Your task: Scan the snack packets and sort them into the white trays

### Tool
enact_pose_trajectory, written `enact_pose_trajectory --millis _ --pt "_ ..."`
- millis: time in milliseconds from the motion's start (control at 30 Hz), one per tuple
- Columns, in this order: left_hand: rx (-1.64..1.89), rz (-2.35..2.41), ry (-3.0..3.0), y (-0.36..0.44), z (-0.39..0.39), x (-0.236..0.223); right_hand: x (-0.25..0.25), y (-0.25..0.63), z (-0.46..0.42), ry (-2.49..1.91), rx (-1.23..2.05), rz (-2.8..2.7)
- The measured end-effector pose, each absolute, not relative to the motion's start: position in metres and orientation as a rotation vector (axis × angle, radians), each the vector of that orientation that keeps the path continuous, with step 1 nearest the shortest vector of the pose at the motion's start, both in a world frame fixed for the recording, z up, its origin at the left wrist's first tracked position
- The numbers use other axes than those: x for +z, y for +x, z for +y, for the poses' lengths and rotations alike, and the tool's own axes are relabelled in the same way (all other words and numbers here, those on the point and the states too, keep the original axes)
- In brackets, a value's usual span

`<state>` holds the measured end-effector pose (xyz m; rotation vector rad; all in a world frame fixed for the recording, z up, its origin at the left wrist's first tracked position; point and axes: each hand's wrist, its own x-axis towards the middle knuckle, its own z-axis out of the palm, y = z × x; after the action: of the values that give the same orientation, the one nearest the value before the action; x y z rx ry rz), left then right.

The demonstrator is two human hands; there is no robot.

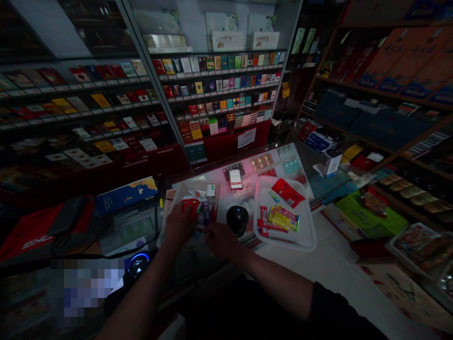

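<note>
Left hand (pixel 179 224) bends its fingers over a red packet (pixel 191 206) in a white tray (pixel 163 231), while the right hand (pixel 221 240) curls beside a purple packet (pixel 205 213); I cannot tell whether either is pinching. Judging by its shiny look, the red packet should be light and slippery, best taken by an edge. Past them, a rounded black device (pixel 237 221) stands before a second tray (pixel 264 192) of snacks (pixel 284 218).

A black sleeve (pixel 339 312) ends partway along the right arm (pixel 281 281), and both hands (pixel 180 224) are bare.
</note>
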<state>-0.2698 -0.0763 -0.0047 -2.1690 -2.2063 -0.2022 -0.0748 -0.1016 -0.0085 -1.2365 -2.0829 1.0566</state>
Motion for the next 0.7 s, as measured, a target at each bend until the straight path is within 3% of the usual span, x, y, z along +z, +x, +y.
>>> enact_pose_trajectory --millis 300,567,700 --pt "-0.069 -2.282 -2.109 -0.295 -0.034 -0.01 0.011 -0.047 -0.121 -1.105 1.092 -2.189" --pt "-0.641 -1.987 -2.278 -0.221 -0.051 0.018 0.023 0.019 -0.121 -1.359 1.026 -1.947" --pt "-0.731 -1.952 -2.377 -0.175 -0.063 0.031 0.019 0.057 -0.119 -1.45 0.944 -1.759"
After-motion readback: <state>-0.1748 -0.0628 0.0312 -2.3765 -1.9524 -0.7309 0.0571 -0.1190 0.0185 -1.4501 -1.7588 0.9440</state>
